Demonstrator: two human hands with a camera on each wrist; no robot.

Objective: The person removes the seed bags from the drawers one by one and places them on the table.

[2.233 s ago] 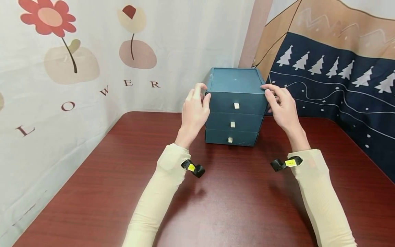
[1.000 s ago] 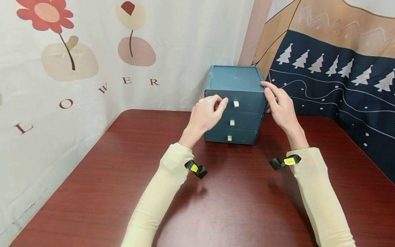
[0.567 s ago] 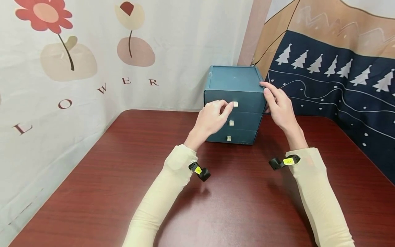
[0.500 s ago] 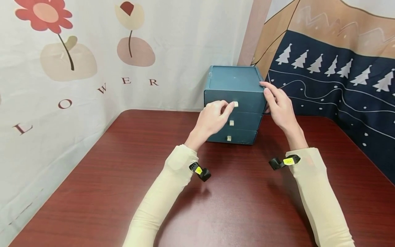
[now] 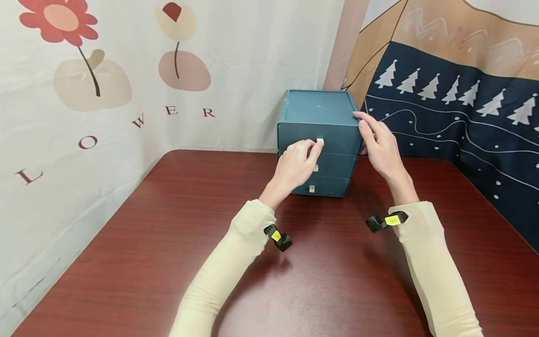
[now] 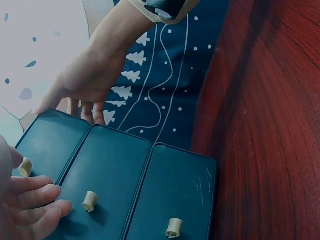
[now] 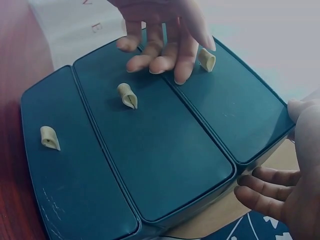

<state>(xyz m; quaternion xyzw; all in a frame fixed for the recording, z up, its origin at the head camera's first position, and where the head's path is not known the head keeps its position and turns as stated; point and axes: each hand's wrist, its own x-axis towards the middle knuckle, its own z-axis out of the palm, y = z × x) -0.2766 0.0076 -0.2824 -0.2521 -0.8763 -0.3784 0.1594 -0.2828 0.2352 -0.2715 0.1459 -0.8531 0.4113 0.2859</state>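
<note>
A blue-green three-drawer box (image 5: 320,110) stands on the table, all drawers closed, each with a small pale pull tab. My left hand (image 5: 296,164) is in front of it, thumb tip right at the top drawer's pull tab (image 5: 320,142). In the right wrist view the left hand's fingers (image 7: 170,57) hang loosely, spread below the thumb and not closed round that tab (image 7: 207,61). My right hand (image 5: 382,149) rests on the box's top right front corner, index fingertip on the top edge, thumb at the front. Its other fingers (image 7: 270,187) reach along the side.
The dark red wooden table (image 5: 168,262) spreads in front of the box. Behind stands a white curtain (image 5: 248,56) with printed flowers and letters. A navy cloth (image 5: 463,121) with white trees hangs at the right. Black wrist cameras (image 5: 281,239) protrude inward from the sleeves.
My left hand has left the box's left side and moved right across the front to the top pull tab. The right hand stays at the corner, and the drawers have not moved.
</note>
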